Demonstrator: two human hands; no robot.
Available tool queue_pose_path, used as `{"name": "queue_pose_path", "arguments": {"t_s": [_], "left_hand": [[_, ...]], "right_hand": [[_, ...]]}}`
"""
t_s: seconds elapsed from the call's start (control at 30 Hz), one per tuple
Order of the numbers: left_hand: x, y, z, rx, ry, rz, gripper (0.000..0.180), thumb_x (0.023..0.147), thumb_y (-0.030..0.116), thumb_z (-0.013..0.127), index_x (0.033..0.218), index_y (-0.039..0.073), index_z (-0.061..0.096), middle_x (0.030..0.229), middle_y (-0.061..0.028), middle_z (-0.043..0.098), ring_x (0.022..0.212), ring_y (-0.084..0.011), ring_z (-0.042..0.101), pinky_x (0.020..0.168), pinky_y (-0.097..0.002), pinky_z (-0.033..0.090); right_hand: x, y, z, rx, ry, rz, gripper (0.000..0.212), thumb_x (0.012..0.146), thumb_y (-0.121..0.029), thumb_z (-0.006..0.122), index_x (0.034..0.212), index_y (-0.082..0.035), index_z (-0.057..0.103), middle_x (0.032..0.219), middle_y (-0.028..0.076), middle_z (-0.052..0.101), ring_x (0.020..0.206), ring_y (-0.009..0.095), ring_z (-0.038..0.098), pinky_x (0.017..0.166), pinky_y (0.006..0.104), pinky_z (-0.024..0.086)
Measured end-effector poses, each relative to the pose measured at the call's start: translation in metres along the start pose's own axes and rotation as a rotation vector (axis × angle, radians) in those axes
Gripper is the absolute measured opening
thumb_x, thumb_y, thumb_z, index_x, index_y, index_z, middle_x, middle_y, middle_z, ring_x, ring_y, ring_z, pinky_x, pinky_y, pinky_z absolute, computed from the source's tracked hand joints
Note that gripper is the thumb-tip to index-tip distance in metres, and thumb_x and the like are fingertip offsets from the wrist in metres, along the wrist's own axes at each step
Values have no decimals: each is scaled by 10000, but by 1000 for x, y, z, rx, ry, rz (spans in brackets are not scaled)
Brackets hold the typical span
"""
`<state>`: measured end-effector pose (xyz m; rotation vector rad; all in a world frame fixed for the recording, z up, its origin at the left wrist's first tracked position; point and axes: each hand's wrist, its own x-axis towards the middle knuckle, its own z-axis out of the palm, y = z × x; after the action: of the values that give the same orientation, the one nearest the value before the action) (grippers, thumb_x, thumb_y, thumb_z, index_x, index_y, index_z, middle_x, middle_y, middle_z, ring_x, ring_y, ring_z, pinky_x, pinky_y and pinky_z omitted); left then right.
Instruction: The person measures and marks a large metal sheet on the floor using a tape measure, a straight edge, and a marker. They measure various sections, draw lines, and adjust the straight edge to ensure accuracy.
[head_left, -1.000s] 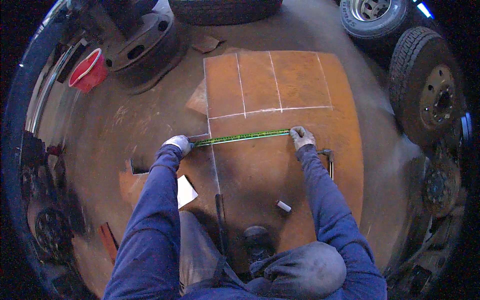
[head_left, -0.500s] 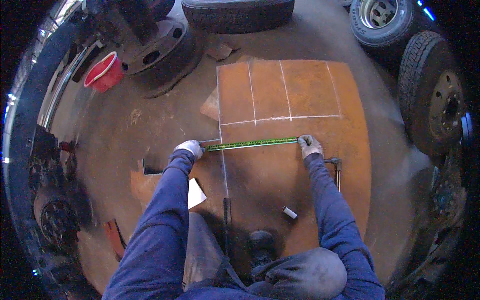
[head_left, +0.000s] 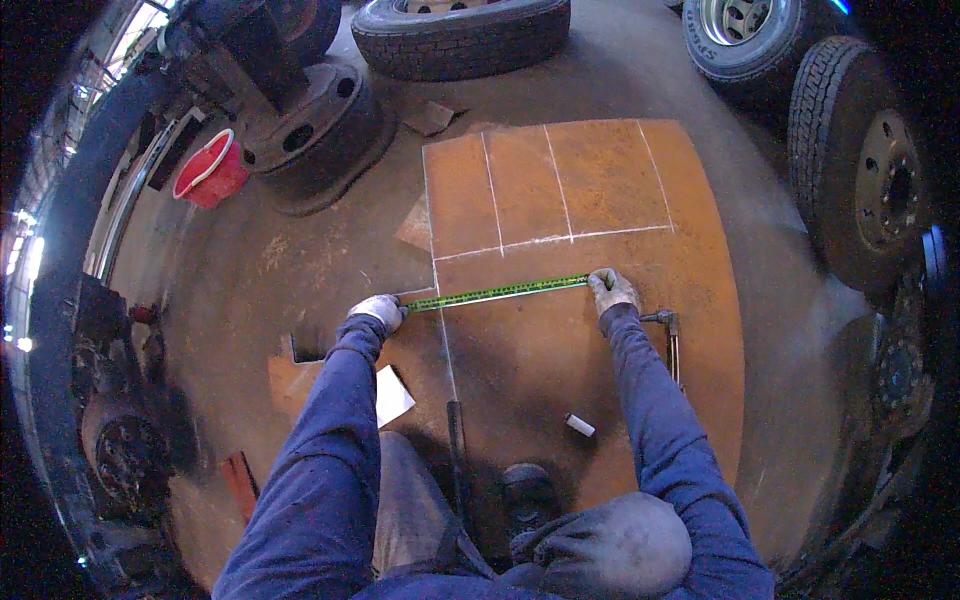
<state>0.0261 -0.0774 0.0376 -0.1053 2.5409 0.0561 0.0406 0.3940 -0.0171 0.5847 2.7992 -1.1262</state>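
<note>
A green tape measure blade point(head_left: 500, 294) is stretched between my gloved hands, across a rust-brown steel sheet point(head_left: 600, 350). My left hand point(head_left: 380, 312) is closed at its left end, just beyond a chalk line on the sheet; the tape's case cannot be made out. My right hand point(head_left: 613, 291) pinches the other end over the sheet. White chalk lines divide the sheet's far part into several panels. Near my right forearm lies a metal tool with a bent head point(head_left: 672, 340). A small white cylinder point(head_left: 579, 425) rests between my arms.
White paper point(head_left: 392, 396) and a dark straight bar point(head_left: 456, 440) lie near my knees. A red bucket point(head_left: 212, 172) stands at the far left beside a large wheel rim point(head_left: 325, 140). Truck tyres point(head_left: 460, 45) lie at the back, with a wheel point(head_left: 850, 170) at the right.
The view has shifted a little, so the surroundings sit slightly differently. Both hands still hold the tape stretched, in nearly the same place on the sheet.
</note>
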Motion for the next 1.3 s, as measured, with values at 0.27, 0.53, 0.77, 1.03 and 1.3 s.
{"name": "queue_pose_path", "arguments": {"t_s": [0.27, 0.53, 0.77, 1.03, 1.3], "left_hand": [[-82, -25, 89, -200, -51, 512, 245, 971, 262, 559, 896, 57, 670, 802, -96, 695, 765, -275, 674, 706, -416, 547], [-155, 33, 129, -1289, -608, -96, 295, 1026, 304, 545, 1052, 70, 723, 836, 9, 670, 643, -117, 581, 609, -294, 494], [-169, 17, 200, -1352, -295, -5, 214, 1004, 216, 562, 1082, 90, 716, 925, -18, 707, 783, -137, 646, 707, -273, 516], [-175, 13, 194, -1251, -192, 115, 274, 1046, 186, 500, 1167, 26, 687, 1032, -36, 724, 929, -130, 637, 861, -283, 506], [-174, 5, 206, -1407, -168, 208, 330, 1081, 302, 513, 1109, 24, 688, 969, -29, 708, 858, -133, 638, 785, -288, 519]], "right_hand": [[17, 10, 10, 50, -10, 2, 285, 956, -375, 647, 1105, -141, 711, 1094, 125, 727, 1023, 297, 688, 917, 426, 521], [-19, 19, 13, -109, 127, -295, 266, 980, -324, 600, 1100, -116, 715, 1119, 150, 720, 1048, 356, 676, 911, 446, 533], [-244, -84, 103, -344, -914, -656, 539, 927, -215, 574, 1459, -166, 499, 1190, 228, 693, 1110, 404, 665, 970, 488, 520], [-250, -92, 125, -254, -873, -685, 613, 905, -244, 571, 1499, -164, 443, 1172, 232, 693, 1087, 424, 664, 926, 505, 523], [-265, -53, 170, -337, -1049, -887, 403, 893, -259, 585, 1275, -137, 619, 1150, 191, 713, 1052, 375, 692, 904, 480, 550]]}}
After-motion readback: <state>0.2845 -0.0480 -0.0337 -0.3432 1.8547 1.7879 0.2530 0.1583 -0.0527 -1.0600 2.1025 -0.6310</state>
